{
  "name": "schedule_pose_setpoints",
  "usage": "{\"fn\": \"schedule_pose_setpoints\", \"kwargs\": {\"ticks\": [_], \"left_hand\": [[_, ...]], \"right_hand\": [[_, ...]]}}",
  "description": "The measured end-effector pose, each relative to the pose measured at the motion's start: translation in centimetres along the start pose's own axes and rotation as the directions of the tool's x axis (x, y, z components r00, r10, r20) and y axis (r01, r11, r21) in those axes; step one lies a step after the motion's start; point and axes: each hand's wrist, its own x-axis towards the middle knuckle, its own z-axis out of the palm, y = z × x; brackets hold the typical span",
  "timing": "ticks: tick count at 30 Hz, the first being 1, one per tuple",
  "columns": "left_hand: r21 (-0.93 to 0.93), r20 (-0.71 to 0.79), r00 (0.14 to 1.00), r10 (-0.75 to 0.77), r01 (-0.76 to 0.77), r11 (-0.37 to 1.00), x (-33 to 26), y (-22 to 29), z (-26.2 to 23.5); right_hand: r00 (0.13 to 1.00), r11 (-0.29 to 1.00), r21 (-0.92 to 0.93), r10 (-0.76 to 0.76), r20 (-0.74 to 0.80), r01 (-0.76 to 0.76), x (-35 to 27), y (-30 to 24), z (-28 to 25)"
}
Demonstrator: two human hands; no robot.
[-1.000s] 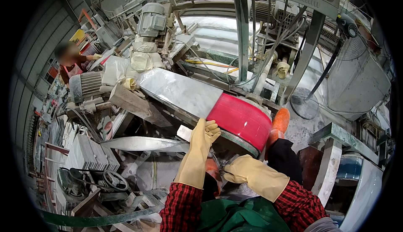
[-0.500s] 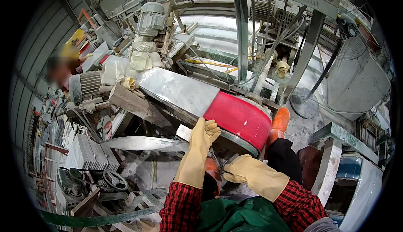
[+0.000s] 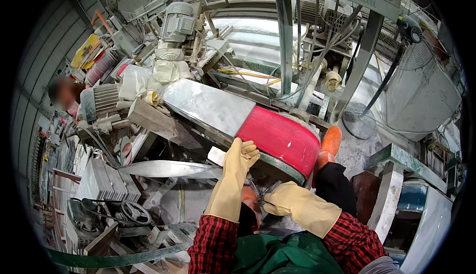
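- Head view: 2 hands in cream gloves reach in from the lower edge, past red-and-black checked sleeves.
- Left hand lies just beside the near edge of a long belt; its fingers are curled close together, and I cannot tell whether they grip or touch anything.
- Right hand is lower, near the belt's rounded end; its fingers are bent downward, partly hidden, so I cannot tell what they hold.
- Belt: it slants across the middle, light grey at the far part, red at the near end.
- White block: just left of the left hand.
- Orange boots: 1 stands right of the red end.
- Grey motor: beyond the belt's far end.
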Motion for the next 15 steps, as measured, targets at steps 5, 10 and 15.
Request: {"fn": "schedule_pose_setpoints", "kwargs": {"ticks": [5, 10, 15], "left_hand": [[-0.006, 0.013, 1.0, 0.007, -0.007, 1.0, -0.09, -0.01, -0.03], [0.007, -0.002, 1.0, 0.004, -0.004, 1.0, -0.13, 0.03, 0.14], [-0.008, 0.003, 1.0, -0.005, 0.005, 1.0, -0.06, 0.1, 0.11]], "right_hand": [[0.995, 0.997, -0.028, -0.076, -0.062, 0.075, -0.16, 0.1, -0.2], [0.999, 1.0, -0.02, -0.007, 0.04, 0.008, -0.05, -0.03, -0.48], [0.997, 1.0, -0.026, 0.0, 0.076, 0.002, 0.14, -0.2, -0.67]]}}
